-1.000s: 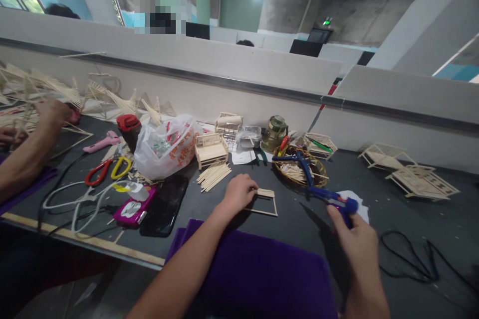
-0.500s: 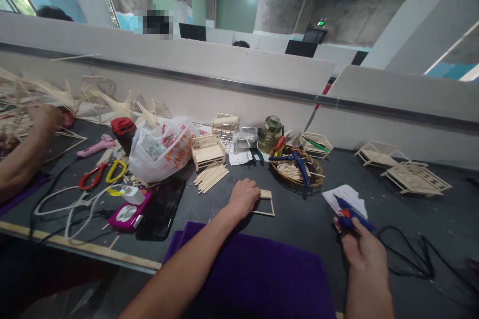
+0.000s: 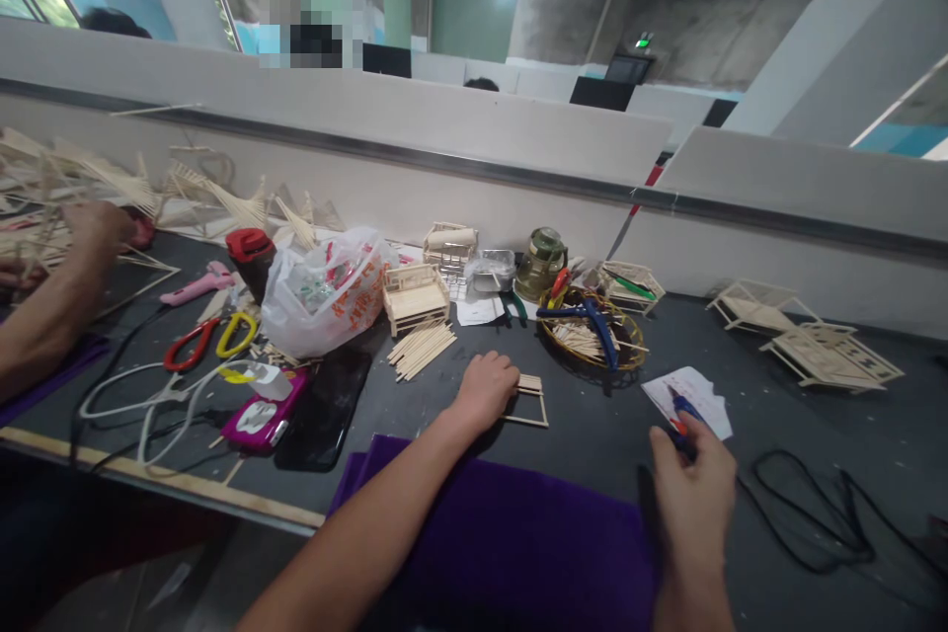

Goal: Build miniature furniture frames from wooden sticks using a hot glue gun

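Note:
My left hand (image 3: 487, 391) rests on the dark tabletop, its curled fingers holding down a small frame of thin wooden sticks (image 3: 545, 409). The frame's left part is hidden beneath that hand. On the right, my right hand (image 3: 694, 482) grips a blue hot glue gun (image 3: 687, 407), whose nozzle lies over a sheet of white paper (image 3: 711, 405). Most of the glue gun's body is covered by the fingers. Just beyond my left hand is a pile of loose wooden sticks (image 3: 422, 349). A purple cloth (image 3: 533, 533) lies under my left forearm.
A wicker basket (image 3: 637, 355) holds sticks and blue-handled pliers. Behind stand a plastic bag (image 3: 318, 301), a stick-built model (image 3: 416, 298) and a green jug (image 3: 542, 262). More models (image 3: 829, 355) sit right, near a black cord (image 3: 800, 553). Another person's arm (image 3: 59, 276) works at left.
My right hand has moved slightly left and turned, bringing the glue gun closer in over the paper. My left hand stays on the stick frame. The view has shifted a little.

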The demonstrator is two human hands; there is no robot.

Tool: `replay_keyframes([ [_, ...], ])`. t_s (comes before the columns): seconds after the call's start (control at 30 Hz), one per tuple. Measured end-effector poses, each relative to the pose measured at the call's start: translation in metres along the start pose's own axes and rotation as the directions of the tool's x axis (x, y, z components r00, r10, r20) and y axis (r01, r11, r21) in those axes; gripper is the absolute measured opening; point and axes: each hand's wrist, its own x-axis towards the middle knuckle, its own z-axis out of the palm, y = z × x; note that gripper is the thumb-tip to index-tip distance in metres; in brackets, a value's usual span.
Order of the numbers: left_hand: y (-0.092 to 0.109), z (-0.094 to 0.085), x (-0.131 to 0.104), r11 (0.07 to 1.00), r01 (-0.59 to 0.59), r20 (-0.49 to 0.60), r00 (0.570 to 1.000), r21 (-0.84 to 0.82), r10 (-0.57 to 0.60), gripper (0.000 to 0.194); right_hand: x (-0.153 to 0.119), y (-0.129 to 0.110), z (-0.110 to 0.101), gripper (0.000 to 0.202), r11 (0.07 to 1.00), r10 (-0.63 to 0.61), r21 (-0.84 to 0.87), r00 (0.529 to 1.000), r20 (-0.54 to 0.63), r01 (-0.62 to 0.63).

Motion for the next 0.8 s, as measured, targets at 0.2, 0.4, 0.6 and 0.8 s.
replay_keyframes([
  [0.2, -0.001, 0.002, 0.000, 1.000, 0.024, -0.021, 0.999, 0.020, -0.024, 0.010, -0.013, -0.058, 0.031, 0.040, 0.964, -0.214, -0.099, 0.944, 0.251, 0.245],
  [0.4, 0.000, -0.006, 0.000, 0.997, 0.076, -0.029, 0.997, -0.022, -0.076, 0.010, -0.023, -0.067, 0.064, 0.036, 0.955, -0.236, -0.057, 0.860, 0.453, 0.292],
  [0.6, -0.032, -0.029, -0.007, 0.922, 0.366, -0.066, 0.924, -0.123, -0.375, 0.015, -0.032, -0.054, 0.079, 0.033, 0.935, -0.273, -0.067, 0.828, 0.490, 0.348],
  [0.8, -0.057, -0.039, -0.017, 0.819, 0.549, 0.105, 0.836, -0.167, -0.539, 0.020, -0.037, -0.049, 0.085, 0.031, 0.909, -0.306, -0.097, 0.808, 0.504, 0.405],
])
